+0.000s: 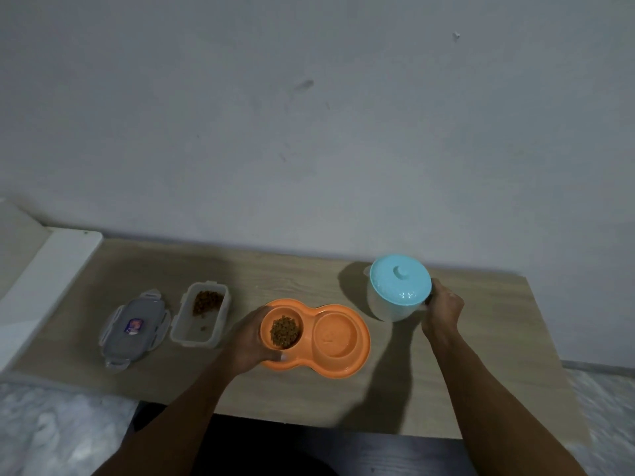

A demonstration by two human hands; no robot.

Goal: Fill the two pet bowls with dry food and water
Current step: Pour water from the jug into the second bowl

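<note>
Clear plastic lid point(134, 329) is lying leftmost on the wooden table point(481, 355), just beside the open container point(201, 314) of kibble. Left hand point(247, 338) is gripping the left end of the orange double bowl point(357, 360), fingers curled round its rim. The left basin is holding dry food point(284, 332); the right basin point(335, 336) is looking empty. Right hand point(443, 305) is closing round the side of the blue-lidded jug point(388, 305), its handle hidden. Advised: steadying the bowl and tilting the jug slowly, low over the right basin.
</note>
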